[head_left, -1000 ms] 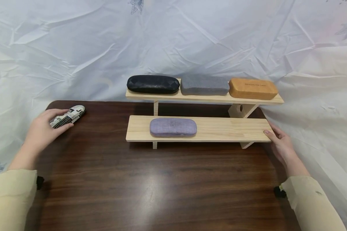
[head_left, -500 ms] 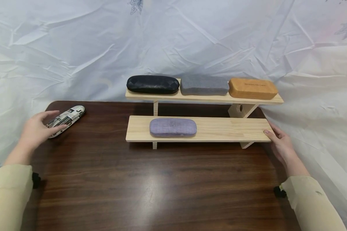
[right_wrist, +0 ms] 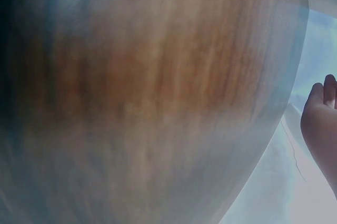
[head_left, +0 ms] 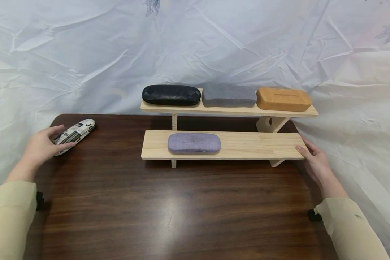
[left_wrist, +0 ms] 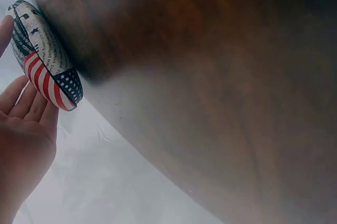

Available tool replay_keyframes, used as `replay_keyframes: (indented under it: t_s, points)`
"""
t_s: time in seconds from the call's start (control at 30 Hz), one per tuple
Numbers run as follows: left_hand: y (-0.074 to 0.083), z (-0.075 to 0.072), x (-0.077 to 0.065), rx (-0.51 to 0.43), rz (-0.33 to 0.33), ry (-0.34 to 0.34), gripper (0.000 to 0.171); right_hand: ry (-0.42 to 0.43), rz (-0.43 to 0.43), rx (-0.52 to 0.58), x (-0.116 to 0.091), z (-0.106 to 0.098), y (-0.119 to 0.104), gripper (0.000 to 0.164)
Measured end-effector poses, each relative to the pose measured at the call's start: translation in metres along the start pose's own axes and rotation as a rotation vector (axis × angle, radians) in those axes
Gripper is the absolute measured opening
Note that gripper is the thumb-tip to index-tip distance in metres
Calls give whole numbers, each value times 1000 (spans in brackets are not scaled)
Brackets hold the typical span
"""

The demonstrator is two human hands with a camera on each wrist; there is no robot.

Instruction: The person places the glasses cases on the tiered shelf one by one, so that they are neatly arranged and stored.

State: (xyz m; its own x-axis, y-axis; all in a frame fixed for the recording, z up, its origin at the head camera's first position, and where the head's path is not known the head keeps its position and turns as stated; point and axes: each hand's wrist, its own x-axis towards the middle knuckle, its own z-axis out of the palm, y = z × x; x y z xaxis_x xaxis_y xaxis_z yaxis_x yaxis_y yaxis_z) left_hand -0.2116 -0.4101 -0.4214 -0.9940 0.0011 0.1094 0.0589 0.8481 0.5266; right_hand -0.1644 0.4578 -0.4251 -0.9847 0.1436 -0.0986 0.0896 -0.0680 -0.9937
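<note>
In the head view, my left hand (head_left: 40, 146) is at the far left of the table, its thumb and fingers around a glasses case (head_left: 74, 133) with newspaper print. The left wrist view shows this case (left_wrist: 47, 58) with a red-striped, starred flag pattern; fingers touch its lower side and the thumb its upper end. My right hand (head_left: 316, 162) grips the right end of a two-tier wooden shelf (head_left: 260, 144), thumb on top of the lower board and fingers partly hidden. A lilac glasses case (head_left: 194, 143) lies on that board. Only part of the right hand (right_wrist: 320, 124) shows in its wrist view.
Along the upper board sit a black glasses case (head_left: 171, 95), a grey one (head_left: 229, 96) and an orange-brown one (head_left: 284, 99), close together. A dark wood table (head_left: 117, 202) lies beneath. Pale creased cloth (head_left: 94, 54) hangs behind and at both sides.
My left hand has loosened and drawn back along the newspaper-print case toward its near end, then closed slightly. The case's printed face now shows more. The right hand and shelf stay put.
</note>
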Motion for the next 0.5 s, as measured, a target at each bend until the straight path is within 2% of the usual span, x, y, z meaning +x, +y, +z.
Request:
replay_keyframes:
  t_s: [0.3,0.5]
  points:
    - [-7,-3,7,41,-42,-62,82,1,-17,28,1,1,0,66]
    - [-6,-4,8,55,-55,-85,80,2,-19,29,0,0,0,67]
